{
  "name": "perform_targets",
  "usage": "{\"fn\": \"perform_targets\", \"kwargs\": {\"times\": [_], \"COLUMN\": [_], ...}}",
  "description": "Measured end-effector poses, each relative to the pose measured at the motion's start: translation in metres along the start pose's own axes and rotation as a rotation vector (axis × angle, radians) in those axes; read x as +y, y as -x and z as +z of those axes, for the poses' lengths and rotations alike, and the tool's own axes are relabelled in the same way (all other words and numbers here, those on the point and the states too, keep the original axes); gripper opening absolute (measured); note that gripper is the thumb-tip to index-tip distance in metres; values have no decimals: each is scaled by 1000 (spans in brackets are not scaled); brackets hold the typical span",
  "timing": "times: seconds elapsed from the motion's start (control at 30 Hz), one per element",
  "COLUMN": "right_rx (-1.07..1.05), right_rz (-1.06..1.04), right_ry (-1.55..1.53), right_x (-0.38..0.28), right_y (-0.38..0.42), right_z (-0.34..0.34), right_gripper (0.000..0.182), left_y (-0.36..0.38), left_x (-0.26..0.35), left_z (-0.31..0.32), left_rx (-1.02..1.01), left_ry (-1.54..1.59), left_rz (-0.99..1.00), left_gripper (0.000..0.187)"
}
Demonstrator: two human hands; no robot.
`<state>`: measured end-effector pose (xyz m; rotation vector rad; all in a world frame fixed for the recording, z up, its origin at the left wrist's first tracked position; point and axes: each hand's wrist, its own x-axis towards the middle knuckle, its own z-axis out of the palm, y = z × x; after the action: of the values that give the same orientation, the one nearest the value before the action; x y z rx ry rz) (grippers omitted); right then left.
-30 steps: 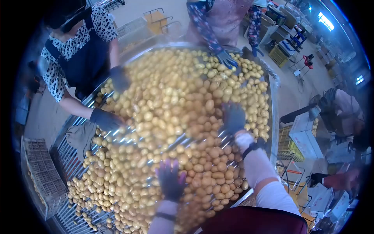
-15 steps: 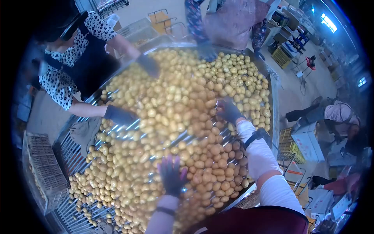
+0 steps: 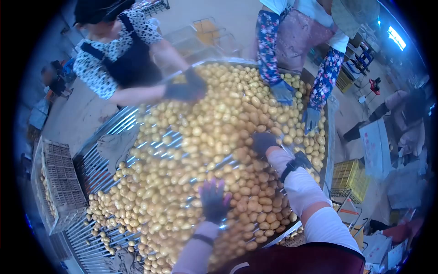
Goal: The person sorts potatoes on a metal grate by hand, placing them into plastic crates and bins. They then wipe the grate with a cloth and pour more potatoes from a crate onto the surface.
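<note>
Both hands – left [image 3: 214, 201], right [image 3: 263, 142] – flat, spread on potatoes [image 3: 205, 137]; table rim [image 3: 329, 137] near right

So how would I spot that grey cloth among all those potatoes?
Find the metal roller table heaped with potatoes. At its left edge, on bare rollers, lies the cloth, crumpled. It is the only dull grey, soft thing beside the round yellow potatoes.
</note>
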<state>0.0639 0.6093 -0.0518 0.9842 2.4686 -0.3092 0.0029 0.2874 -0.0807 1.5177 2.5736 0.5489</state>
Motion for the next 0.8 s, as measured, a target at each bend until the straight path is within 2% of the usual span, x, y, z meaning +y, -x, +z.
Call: {"fn": "perform_targets", "kwargs": {"times": [0.13, 0.23, 0.3, 0.33, 0.4, 0.47, 0.57, 0.6, 0.67, 0.7, 0.73, 0.8], "right_rx": [104, 279, 510, 355, 333, 599, 968, 920, 829, 766, 634, 785], "right_rz": [-32, -34, -111, -182, -281, -336, -419, -399, -359, -426, -351, -262], "right_ry": [-356, -763, -958, -1100, -1111, -829, -351, -335, -305, -457, -577, -452], "right_x": [-5, -24, -44, -66, -94, -100, -97, -88, -54, -43, -33, -10], "right_y": [48, 94, 111, 131, 141, 113, 66, 60, 50, 51, 73, 90], "right_z": [26, 48, 67, 52, 39, 38, 43, 52, 72, 88, 86, 95], "right_gripper": [42, 47, 49, 49, 49, 47, 45, 47, 51, 39, 26, 20], "left_y": [9, 29, 25, 21, 8, 8, 32, 39, 35, 27, 23, 34], "left_x": [-3, -27, -1, 13, 27, 21, -47, -65, -68, -51, -43, -50], "left_z": [-6, 12, -32, -56, -81, -78, -8, 11, 6, -19, -32, -7], "left_rx": [-94, 12, 27, 33, 133, 163, 130, 120, 192, 270, 340, 180], "left_ry": [173, 221, 1019, 1413, 1306, 1197, 1028, 970, 698, 479, 258, 357], "left_rz": [-57, 146, -142, -302, -241, -233, -305, -330, -178, -7, 156, -36], "left_gripper": [53, 46, 46, 46, 45, 41, 27, 23, 17, 14, 13, 18]}}
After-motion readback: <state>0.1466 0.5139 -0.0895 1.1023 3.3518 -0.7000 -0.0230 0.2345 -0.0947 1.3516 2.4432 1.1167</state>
